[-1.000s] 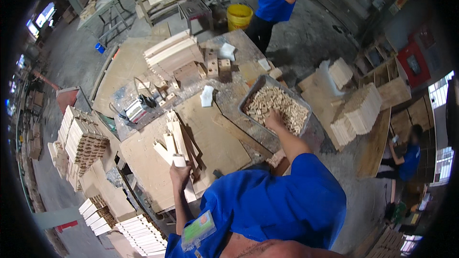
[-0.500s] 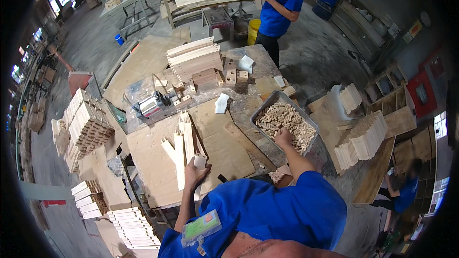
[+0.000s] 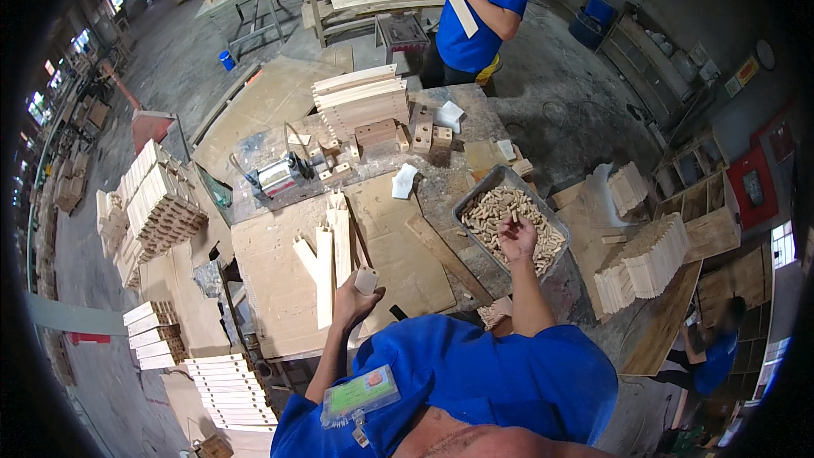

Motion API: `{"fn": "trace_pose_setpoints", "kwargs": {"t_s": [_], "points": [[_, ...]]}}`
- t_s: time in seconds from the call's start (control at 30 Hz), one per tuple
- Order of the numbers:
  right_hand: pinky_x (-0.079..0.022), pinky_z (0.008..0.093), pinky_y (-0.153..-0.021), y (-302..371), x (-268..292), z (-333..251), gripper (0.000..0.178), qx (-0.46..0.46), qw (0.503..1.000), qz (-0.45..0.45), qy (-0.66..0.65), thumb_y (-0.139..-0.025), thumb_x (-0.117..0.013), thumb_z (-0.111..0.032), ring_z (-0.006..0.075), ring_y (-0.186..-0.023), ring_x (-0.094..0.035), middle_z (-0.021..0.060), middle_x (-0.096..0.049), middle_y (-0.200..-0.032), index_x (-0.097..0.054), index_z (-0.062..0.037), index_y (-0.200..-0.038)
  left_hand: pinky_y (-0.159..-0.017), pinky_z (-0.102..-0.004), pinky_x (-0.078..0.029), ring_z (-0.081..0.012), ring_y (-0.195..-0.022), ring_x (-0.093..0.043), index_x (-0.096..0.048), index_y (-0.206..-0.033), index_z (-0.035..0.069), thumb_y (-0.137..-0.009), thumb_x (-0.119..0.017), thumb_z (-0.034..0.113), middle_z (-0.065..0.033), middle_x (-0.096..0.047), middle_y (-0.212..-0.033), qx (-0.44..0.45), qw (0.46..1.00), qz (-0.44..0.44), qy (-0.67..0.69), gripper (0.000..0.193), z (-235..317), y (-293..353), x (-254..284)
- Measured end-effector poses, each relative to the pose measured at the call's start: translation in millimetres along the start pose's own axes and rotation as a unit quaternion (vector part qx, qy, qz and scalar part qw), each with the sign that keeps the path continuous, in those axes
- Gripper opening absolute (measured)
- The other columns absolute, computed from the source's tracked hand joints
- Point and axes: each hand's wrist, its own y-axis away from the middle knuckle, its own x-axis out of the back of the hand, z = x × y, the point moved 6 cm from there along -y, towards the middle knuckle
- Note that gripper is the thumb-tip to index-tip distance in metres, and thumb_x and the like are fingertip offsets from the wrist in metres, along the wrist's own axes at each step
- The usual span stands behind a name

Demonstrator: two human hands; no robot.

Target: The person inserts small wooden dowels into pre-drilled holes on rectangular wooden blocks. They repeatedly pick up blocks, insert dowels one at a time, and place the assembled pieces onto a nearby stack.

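Observation:
My left hand (image 3: pixel 349 304) is wrapped round a pale wooden piece (image 3: pixel 366 281), its squared end turned up toward me. Beside that hand, several pale wooden slats (image 3: pixel 325 276) lie in a loose bundle on a cardboard sheet (image 3: pixel 407 263). Over on the right, my right hand (image 3: pixel 517 242) is palm up above a grey tray (image 3: pixel 557 265) heaped with short wooden dowels (image 3: pixel 485 210). Its fingers are curled, and a dowel (image 3: pixel 514 215) shows at the fingertips. How many dowels it holds I cannot tell.
Stacked slats (image 3: pixel 360 102) and drilled wooden blocks (image 3: pixel 422 134) stand at the table's back, near a metal clamp-like fixture (image 3: pixel 275 178). A flat wooden strip (image 3: pixel 448 259) lies before the tray. More stacks (image 3: pixel 161 199) flank the table. A co-worker (image 3: pixel 483 8) stands behind it.
My right hand has turned from reaching down into the dowels to palm up above them, with a dowel at its fingertips. The left hand still grips the wooden piece. The co-worker now holds a slat.

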Motion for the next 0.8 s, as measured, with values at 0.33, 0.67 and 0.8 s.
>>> {"fn": "trace_pose_setpoints", "kwargs": {"t_s": [0.33, 0.67, 0.8], "points": [[-0.047, 0.0245, -0.051, 3, -101, 12, 0.013, 0.011, 0.951, -0.072, 0.3, -0.106, -0.064, -0.02, 0.0099, -0.065, -0.059, 0.0016, -0.068, -0.085, -0.068, -0.0079, -0.105, -0.08, -0.0444, -0.06, -0.0355, -0.09, -0.077, -0.069, -0.115, 0.002, -0.079, -0.084, 0.033, -0.0212, -0.077, -0.098, -0.03, 0.999, 0.012, 0.003, 0.05, 6, 9, 5], [-0.051, 0.0281, -0.059, 45, -96, 127, 0.021, -0.082, 0.687, -0.221, 0.687, -0.092, -0.082, -0.022, 0.0071, -0.07, -0.06, 0.0015, -0.07, -0.085, -0.068, -0.0064, -0.094, -0.08, -0.0453, -0.061, -0.0384, -0.091, -0.078, -0.068, -0.12, 0.002, -0.081, -0.087, 0.034, -0.0236, -0.077, -0.098, -0.08, 0.997, 0.004, 0.008, 0.054, 34, 14, -5], [-0.055, 0.0312, -0.076, 74, -130, 154, 0.022, -0.069, 0.66, -0.267, 0.699, -0.089, -0.085, -0.021, 0.0114, -0.081, -0.065, 0.0028, -0.071, -0.085, -0.07, -0.0049, -0.094, -0.081, -0.0478, -0.061, -0.042, -0.093, -0.077, -0.066, -0.127, 0.002, -0.081, -0.086, 0.031, -0.0262, -0.076, -0.098, -0.111, 0.994, 0.02, -0.001, 0.058, 35, 13, 0]]}}
